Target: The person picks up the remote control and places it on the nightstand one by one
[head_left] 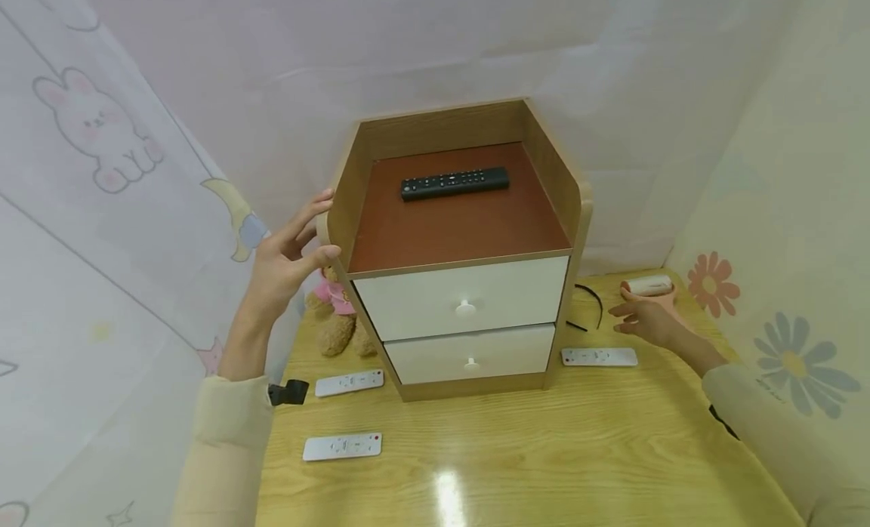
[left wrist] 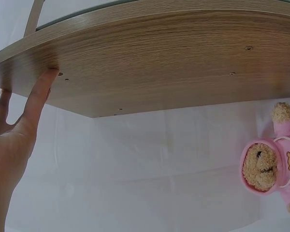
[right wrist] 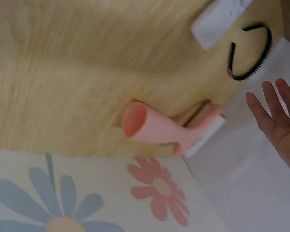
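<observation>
A small wooden cabinet (head_left: 476, 263) with two white drawers stands on the table. My left hand (head_left: 282, 266) touches the outer face of its left side panel (left wrist: 159, 58), fingers and thumb spread. On the brown top lies a black remote control (head_left: 455, 183). My right hand (head_left: 649, 323) hangs at the right with loosely extended fingers and holds nothing. Nearest to it in the head view is a pink-handled lint roller (right wrist: 164, 128) with a white roll (head_left: 649, 285). In the right wrist view, the hand (right wrist: 285, 125) appears apart from the roller.
A black headband (head_left: 598, 304) and a white remote control (head_left: 600, 357) lie right of the cabinet. Two more white remotes lie at the left, one farther back (head_left: 350, 383) and one nearer (head_left: 342, 447). A teddy bear (left wrist: 263, 166) in pink sits beside the cabinet's left side.
</observation>
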Tool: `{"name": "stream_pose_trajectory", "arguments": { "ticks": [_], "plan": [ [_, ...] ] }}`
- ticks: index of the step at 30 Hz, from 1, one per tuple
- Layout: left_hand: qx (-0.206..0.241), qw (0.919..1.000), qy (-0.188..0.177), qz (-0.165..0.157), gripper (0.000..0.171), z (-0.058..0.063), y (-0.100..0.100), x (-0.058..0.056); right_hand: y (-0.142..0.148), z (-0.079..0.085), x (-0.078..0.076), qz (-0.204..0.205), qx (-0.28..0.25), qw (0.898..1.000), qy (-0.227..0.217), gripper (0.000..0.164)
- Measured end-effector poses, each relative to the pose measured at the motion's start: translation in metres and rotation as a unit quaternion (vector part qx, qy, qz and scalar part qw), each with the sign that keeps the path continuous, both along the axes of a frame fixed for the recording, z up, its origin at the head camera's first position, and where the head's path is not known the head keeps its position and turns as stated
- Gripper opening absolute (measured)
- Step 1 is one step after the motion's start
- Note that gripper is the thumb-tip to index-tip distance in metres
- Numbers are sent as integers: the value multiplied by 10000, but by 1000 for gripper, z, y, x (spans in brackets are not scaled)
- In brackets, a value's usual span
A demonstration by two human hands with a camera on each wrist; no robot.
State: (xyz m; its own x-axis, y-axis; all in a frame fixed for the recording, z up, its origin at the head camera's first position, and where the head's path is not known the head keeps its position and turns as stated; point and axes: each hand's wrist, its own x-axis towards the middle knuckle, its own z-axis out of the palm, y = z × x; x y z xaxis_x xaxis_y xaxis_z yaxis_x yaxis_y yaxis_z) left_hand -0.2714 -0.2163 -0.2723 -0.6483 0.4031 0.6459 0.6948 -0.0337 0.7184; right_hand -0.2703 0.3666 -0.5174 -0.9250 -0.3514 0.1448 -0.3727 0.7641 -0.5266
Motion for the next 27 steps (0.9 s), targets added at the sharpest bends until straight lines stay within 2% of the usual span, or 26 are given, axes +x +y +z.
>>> {"name": "stream_pose_trajectory", "arguments": {
  "ticks": [4, 8, 15, 19, 23, 27],
  "plan": [
    [53, 10000, -29, 60, 56, 0, -2, 2, 3, -30, 2, 42, 200, 9995, -254, 39],
    [91, 10000, 16, 29, 56, -1, -3, 1, 7, -51, 6, -120, 496, 9962, -709, 43],
    [153, 9999, -9, -48, 57, -9, -6, -8, 11, -74, 21, -359, 17, 9923, -1186, 48],
    [127, 9999, -39, -41, 58, -10, -7, -10, 10, -84, 26, -403, -33, 9949, -923, 49],
    [85, 10000, 25, -27, 57, -10, -6, -11, 7, -92, 28, -282, 47, 9987, -412, 46],
    [12, 9999, 157, 20, 56, -9, -6, -10, 3, -97, 29, -484, 240, 9980, -320, 42]
  ]
}}
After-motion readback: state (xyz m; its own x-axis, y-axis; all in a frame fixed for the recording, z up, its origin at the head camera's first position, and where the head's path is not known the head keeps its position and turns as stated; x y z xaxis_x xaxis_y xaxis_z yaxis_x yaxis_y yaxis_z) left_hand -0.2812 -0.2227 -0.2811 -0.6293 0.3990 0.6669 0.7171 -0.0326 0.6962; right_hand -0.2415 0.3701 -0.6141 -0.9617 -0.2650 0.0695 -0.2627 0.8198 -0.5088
